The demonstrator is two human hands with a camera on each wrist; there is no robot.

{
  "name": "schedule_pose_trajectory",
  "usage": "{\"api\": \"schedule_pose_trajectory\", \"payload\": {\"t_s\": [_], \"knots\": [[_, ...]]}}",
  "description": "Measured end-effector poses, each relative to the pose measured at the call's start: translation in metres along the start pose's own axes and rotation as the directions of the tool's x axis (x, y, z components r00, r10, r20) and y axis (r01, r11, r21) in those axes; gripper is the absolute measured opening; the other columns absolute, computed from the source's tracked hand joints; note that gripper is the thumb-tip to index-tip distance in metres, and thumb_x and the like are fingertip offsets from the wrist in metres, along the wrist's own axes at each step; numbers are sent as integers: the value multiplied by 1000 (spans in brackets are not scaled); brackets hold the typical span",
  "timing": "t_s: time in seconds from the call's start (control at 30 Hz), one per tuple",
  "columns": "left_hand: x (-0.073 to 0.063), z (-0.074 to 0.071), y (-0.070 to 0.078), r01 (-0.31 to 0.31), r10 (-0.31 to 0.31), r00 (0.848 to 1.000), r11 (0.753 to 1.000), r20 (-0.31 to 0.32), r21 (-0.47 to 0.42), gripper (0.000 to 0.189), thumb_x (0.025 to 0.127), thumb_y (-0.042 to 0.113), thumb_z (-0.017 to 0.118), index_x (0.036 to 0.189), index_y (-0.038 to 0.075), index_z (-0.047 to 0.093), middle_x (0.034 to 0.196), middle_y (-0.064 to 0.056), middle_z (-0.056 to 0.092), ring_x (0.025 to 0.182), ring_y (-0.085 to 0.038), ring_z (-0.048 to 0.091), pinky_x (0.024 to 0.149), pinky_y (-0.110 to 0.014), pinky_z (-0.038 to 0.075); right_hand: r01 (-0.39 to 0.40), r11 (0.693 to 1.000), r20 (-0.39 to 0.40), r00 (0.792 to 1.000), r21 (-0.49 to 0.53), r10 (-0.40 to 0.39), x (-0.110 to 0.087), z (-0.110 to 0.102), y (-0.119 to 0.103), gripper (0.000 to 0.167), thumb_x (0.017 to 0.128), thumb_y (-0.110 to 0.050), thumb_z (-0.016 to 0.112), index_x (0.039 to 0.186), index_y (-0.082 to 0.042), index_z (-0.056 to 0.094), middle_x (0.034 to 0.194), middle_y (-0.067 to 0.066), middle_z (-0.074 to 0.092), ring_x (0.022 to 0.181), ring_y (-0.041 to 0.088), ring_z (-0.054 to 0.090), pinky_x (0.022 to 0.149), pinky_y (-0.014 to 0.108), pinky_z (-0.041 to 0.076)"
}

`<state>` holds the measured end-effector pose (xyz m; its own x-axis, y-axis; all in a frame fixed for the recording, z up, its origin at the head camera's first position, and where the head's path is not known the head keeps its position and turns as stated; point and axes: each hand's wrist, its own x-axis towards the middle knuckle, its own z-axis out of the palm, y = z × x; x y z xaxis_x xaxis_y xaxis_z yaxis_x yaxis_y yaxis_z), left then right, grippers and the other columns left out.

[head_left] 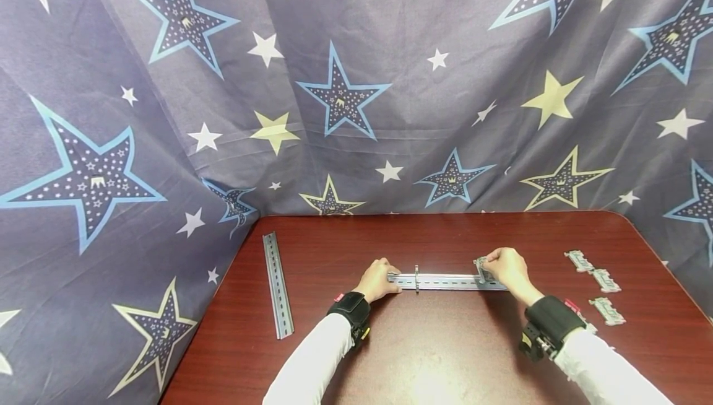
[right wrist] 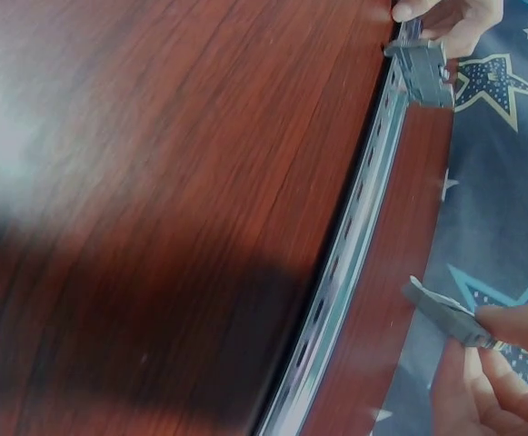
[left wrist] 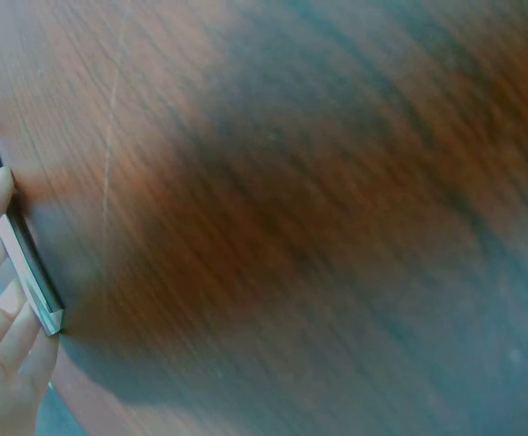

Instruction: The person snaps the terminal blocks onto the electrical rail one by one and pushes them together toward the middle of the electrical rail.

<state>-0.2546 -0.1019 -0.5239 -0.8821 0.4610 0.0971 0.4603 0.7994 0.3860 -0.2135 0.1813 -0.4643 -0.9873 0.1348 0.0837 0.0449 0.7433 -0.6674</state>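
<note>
A slotted metal DIN rail (head_left: pixel 448 282) lies crosswise on the table. My left hand (head_left: pixel 376 280) grips its left end, with the thumb on the near edge and the fingers on the far side. A grey terminal block (right wrist: pixel 420 73) stands upright across the rail, a little to the right of that hand. Over the rail's right part, my right hand (head_left: pixel 508 269) pinches a second terminal block (right wrist: pixel 450 313) between thumb and fingers. In the right wrist view this block is tilted and apart from the rail.
Another DIN rail (head_left: pixel 277 287) lies lengthwise at the table's left side. Several loose terminal blocks (head_left: pixel 606 311) lie on the right, one partly behind the right wrist strap (head_left: pixel 554 321). A star-patterned cloth (head_left: pixel 356 163) hangs along the table's back edge.
</note>
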Motion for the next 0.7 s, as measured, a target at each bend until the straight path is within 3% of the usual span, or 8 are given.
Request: {"api": "schedule_pose_trajectory", "payload": {"t_s": [0.7], "knots": [[0, 0, 0, -3, 3, 1000, 1000, 3, 13, 35, 62, 24, 78, 93, 9, 70, 83, -5, 55, 81, -19, 50, 66, -26, 41, 9, 1000, -3, 1000, 24, -9, -1, 42, -26, 7, 62, -7, 62, 63, 0, 62, 65, 12, 62, 64, 28, 58, 59, 37, 43]]}}
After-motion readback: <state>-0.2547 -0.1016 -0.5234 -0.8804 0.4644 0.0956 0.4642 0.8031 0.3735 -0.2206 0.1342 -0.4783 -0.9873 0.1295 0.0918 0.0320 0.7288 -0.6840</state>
